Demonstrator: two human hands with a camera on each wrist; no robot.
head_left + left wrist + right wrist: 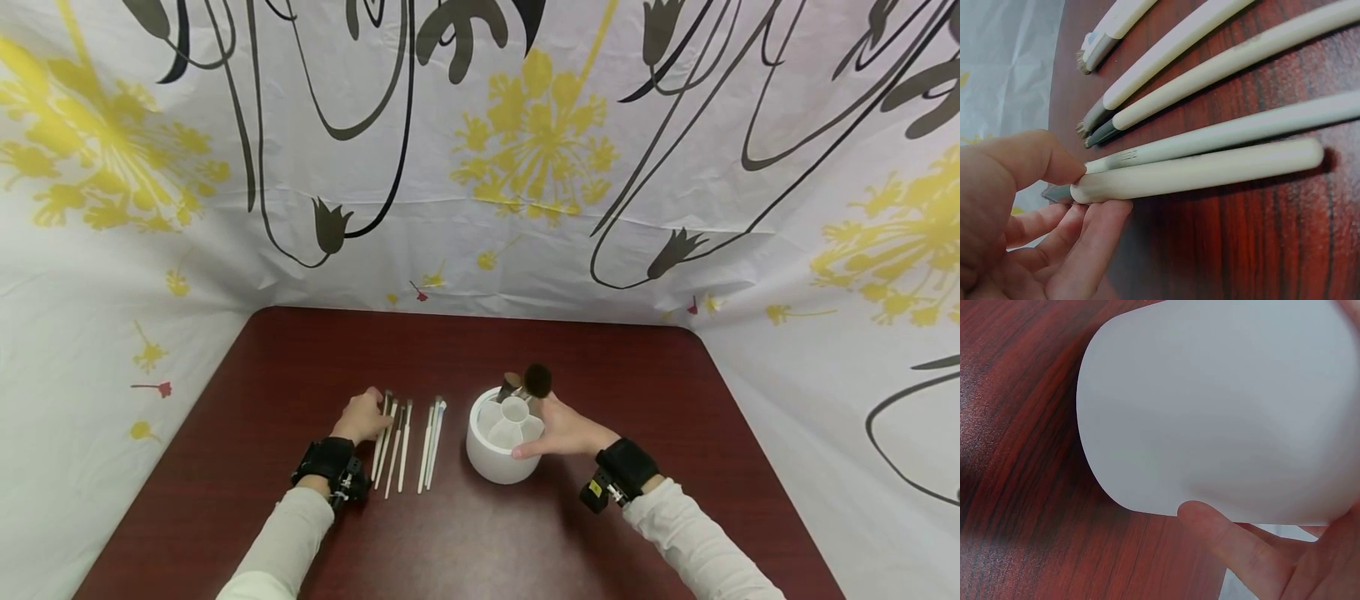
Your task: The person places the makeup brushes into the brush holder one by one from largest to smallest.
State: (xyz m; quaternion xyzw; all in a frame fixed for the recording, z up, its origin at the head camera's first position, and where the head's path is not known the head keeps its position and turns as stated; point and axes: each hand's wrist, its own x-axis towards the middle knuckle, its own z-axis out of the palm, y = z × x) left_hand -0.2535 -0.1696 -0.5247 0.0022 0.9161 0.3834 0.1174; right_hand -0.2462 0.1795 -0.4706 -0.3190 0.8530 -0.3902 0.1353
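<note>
My left hand (363,416) is at the left row of slim makeup brushes (405,446). In the left wrist view its thumb and fingers pinch a white-handled makeup brush (1210,170) near the dark ferrule; another pale brush (1254,129) lies right beside it. My right hand (570,429) grips the side of a round white brush holder (498,467), its thumb (1210,522) along the wall. The holder has petal-shaped compartments around a central ring. A large dark-headed brush (537,381) and a brown-tipped brush (512,383) stand in its back compartments.
A second small group of pale-handled brushes (431,446) lies between the left row and the holder. Everything is on a dark red wood-grain table (465,550) with rounded far corners. A patterned white cloth (420,183) hangs behind and along both sides.
</note>
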